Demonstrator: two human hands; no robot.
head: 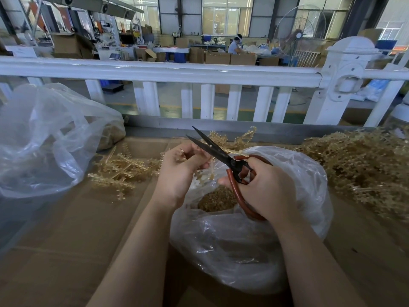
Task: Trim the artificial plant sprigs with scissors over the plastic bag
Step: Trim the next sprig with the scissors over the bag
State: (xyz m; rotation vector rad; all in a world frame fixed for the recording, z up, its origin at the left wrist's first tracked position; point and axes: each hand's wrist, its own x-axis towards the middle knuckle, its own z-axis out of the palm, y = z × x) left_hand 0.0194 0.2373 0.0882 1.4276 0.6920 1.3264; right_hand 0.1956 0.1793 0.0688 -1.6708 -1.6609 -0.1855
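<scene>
At lower centre of the frame a clear plastic bag sits open on the cardboard-covered surface, with a mound of tan trimmings showing in its mouth. Above that opening the left hand pinches a pale sprig whose stem hangs down toward the bag. The right hand grips the red handles of black-bladed scissors, fingers curled through the loops, blades parted and pointing to the upper left. A second clear bag at the left edge holds more tan material at its far end. Loose sprigs lie left of the hands; a large heap fills the right side. Behind runs a white railing, and beyond it a workshop with cardboard boxes and a standing fan.
</scene>
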